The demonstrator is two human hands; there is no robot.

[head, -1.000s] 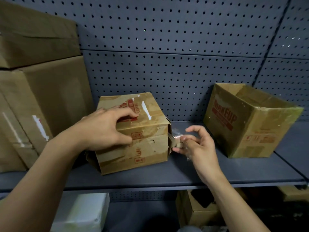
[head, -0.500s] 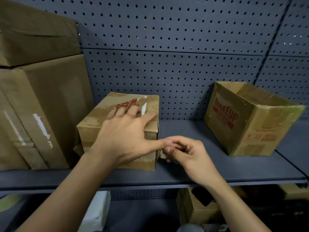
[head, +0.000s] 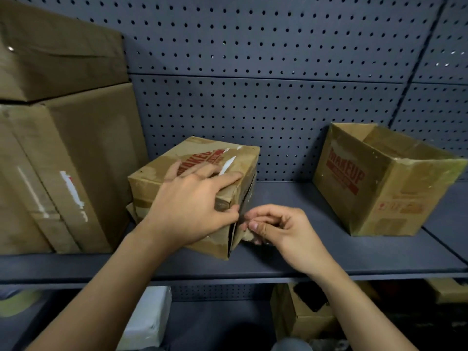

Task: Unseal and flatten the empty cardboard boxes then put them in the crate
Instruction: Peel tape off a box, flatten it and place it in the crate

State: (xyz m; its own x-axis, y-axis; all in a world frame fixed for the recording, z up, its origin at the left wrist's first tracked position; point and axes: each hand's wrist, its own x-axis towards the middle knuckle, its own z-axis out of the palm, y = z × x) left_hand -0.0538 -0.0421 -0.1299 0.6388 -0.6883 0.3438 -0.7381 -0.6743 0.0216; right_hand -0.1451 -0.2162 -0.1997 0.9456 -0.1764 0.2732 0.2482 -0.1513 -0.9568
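The small box stands on the grey shelf, near its front edge and in front of the pegboard wall. It is turned a little, so that one corner looks toward the camera. The left hand lies on top of this box. Its fingers are spread and nearly straight over the red print, and the thumb presses on the front side near the corner. At the right end of the box a flap stands slightly open, with a dark gap beside it. The right hand is at this end, with its fingers curled, and thumb and forefinger pinch the edge of the flap. To the right, well apart, an open box with red print stands tilted on the same shelf. To the left are two big boxes, one on top of the other. On the lower shelf a white box and a brown box are seen.
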